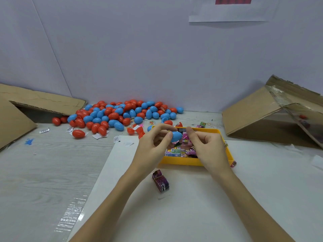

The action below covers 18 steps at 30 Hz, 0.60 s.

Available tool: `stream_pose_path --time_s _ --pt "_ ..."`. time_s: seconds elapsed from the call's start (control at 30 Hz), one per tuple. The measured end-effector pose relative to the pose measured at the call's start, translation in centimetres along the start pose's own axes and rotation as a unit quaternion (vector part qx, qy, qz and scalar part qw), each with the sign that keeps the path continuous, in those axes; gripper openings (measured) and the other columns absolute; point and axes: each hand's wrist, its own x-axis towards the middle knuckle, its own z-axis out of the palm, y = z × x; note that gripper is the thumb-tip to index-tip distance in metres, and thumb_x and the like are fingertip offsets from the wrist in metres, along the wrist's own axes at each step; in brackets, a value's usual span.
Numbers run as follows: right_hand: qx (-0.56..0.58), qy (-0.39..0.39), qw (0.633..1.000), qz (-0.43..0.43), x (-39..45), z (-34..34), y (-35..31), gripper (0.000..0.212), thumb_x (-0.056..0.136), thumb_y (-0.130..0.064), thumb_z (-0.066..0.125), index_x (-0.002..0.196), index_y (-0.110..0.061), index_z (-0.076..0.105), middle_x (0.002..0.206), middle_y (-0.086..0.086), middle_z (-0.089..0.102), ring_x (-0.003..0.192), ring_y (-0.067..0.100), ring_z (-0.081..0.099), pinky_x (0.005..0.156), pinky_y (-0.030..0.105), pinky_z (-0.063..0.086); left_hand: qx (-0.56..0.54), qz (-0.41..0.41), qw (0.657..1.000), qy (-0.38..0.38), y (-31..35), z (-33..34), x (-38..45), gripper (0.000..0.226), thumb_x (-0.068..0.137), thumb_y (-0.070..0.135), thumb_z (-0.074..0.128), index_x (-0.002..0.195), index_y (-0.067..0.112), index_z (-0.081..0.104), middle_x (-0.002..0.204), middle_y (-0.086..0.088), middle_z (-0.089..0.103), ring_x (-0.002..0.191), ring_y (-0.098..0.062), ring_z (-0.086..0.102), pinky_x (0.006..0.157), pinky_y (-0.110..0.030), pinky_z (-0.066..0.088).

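pinching blue egg [176,136] in left hand [153,145] above yellow tray [183,162]; right hand [204,145] curled beside egg, grasp impossible to tell; risks egg squirting out past tray if squeezed unevenly

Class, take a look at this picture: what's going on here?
A person's left hand pinches a blue egg over the yellow tray of small packets. The right hand is curled close beside the egg; whether it grips anything is unclear. A pile of red and blue eggs lies behind, and a purple bundle in front.
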Motion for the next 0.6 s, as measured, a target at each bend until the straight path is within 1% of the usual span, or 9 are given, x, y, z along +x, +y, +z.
stream_pose_path --time_s 0.1,0.23,0.3,0.37,0.43,0.5,0.57,0.6 --pt "-0.004 0.003 1.000 -0.006 -0.03 0.06 -0.12 0.049 0.100 -0.045 0.057 0.056 -0.022 0.062 0.041 -0.015 0.047 0.043 0.002 0.045 0.048 0.011 0.035 0.008 0.002 1.000 -0.003 -0.03 0.03 -0.03 0.016 0.103 0.015 0.059 0.114 0.019 0.069 0.103 -0.001 0.072 0.092 -0.014 0.072 0.082 -0.020 0.057" --pt "-0.022 0.011 0.999 -0.022 -0.03 0.07 -0.09 0.055 0.102 -0.039 0.057 0.049 -0.027 0.053 0.038 -0.016 0.044 0.040 0.001 0.046 0.045 0.010 0.033 0.013 0.004 1.000 -0.005 0.09 0.02 -0.07 0.017 0.101 0.015 0.061 0.115 0.020 0.069 0.106 0.000 0.072 0.090 -0.013 0.072 0.082 -0.023 0.059" --pt "-0.031 0.013 0.999 -0.028 -0.04 0.04 0.01 0.059 0.103 -0.038 0.056 0.046 -0.028 0.046 0.037 -0.015 0.041 0.039 0.001 0.046 0.046 0.011 0.033 0.021 0.006 1.000 -0.012 0.16 0.04 -0.11 0.017 0.100 0.016 0.063 0.116 0.021 0.070 0.108 0.002 0.071 0.092 -0.017 0.072 0.084 -0.030 0.060" --pt "-0.035 0.014 0.999 -0.033 0.01 0.01 0.09 0.060 0.104 -0.036 0.055 0.045 -0.028 0.043 0.036 -0.015 0.039 0.039 0.002 0.044 0.046 0.012 0.033 0.024 0.009 0.999 -0.021 0.23 0.07 -0.16 0.018 0.100 0.016 0.064 0.116 0.020 0.070 0.108 0.004 0.071 0.093 -0.020 0.071 0.084 -0.032 0.061" --pt "-0.031 0.014 0.999 -0.030 0.06 0.00 0.17 0.059 0.103 -0.037 0.055 0.045 -0.029 0.045 0.036 -0.016 0.041 0.039 0.002 0.044 0.046 0.011 0.033 0.021 0.013 0.999 -0.027 0.27 0.03 -0.20 0.018 0.099 0.016 0.065 0.116 0.019 0.070 0.105 0.006 0.071 0.092 -0.018 0.071 0.081 -0.027 0.059" --pt "-0.030 0.011 0.999 -0.021 0.07 -0.01 0.25 0.052 0.102 -0.041 0.054 0.052 -0.027 0.057 0.038 -0.017 0.046 0.041 0.001 0.047 0.047 0.011 0.036 0.017 0.013 0.999 -0.031 0.32 0.01 -0.21 0.018 0.099 0.015 0.065 0.116 0.019 0.070 0.102 0.009 0.072 0.091 -0.015 0.072 0.080 -0.023 0.058" --pt "-0.033 0.005 0.999 -0.004 -0.01 0.02 0.25 0.049 0.100 -0.046 0.053 0.062 -0.019 0.069 0.042 -0.018 0.055 0.046 -0.001 0.056 0.049 0.011 0.040 0.010 0.009 0.999 -0.039 0.30 0.05 -0.19 0.019 0.098 0.015 0.066 0.116 0.019 0.071 0.101 0.013 0.072 0.092 -0.012 0.072 0.079 -0.022 0.058" --pt "-0.033 0.003 0.999 0.004 -0.05 0.06 0.24 0.048 0.100 -0.046 0.053 0.066 -0.018 0.072 0.045 -0.018 0.058 0.048 -0.002 0.059 0.049 0.010 0.041 0.006 0.009 0.999 -0.041 0.28 0.08 -0.19 0.019 0.098 0.015 0.067 0.116 0.019 0.071 0.102 0.013 0.072 0.092 -0.010 0.071 0.078 -0.021 0.058"
